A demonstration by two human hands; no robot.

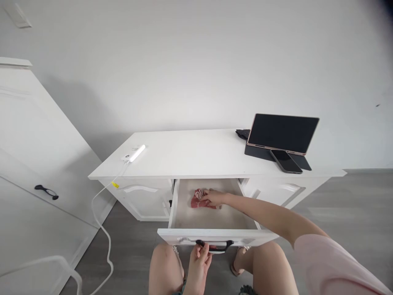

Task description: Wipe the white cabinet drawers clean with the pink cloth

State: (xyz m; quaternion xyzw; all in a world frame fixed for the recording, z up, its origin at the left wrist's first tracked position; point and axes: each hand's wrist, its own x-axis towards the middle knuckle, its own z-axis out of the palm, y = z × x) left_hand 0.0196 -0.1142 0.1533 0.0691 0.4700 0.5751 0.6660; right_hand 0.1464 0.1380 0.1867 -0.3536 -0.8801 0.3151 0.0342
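Observation:
A white drawer point(211, 221) is pulled out from the low cabinet. Inside it lies a small, crumpled red cloth point(196, 201) with a pale patterned part; its exact kind is unclear. My right hand point(214, 197) reaches in from the right, its fingers closed on the cloth and covering part of it. Below the drawer front, my left hand point(199, 262) has its thumb and fingers around the left end of the black handle point(225, 247).
On the white cabinet top point(190, 153) stand a dark-screened tablet point(282, 133), a phone point(286, 161) and a black object point(242, 133). A white power bank point(136, 153) lies at left, its cable point(108, 241) hanging down. A white wardrobe point(37, 155) flanks the left side.

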